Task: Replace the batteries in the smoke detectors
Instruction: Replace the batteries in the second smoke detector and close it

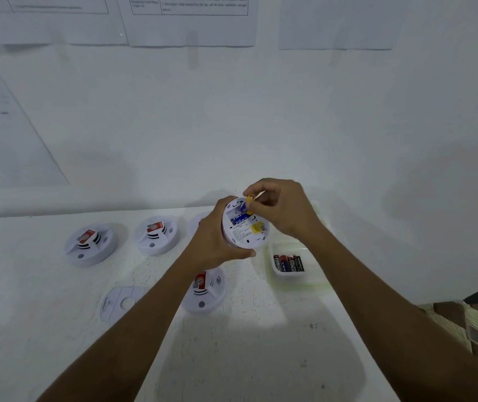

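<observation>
white wall [290, 111] | taped paper sheets [191, 24] | white table [28, 314]

White smoke detector [245, 234], back exposed and tilted, blue battery [243, 206] sticking out.

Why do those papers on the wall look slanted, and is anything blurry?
Head view: the wide-angle lens skews the wall papers toward the edges; their print is blurred; light is dim, bluish; soft shadows lie on the table under both arms.

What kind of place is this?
Probably a maintenance or training workbench: printed paper sheets on the white wall, round white plastic smoke detectors on the white table, clear plastic tray of red-and-black batteries.
</observation>
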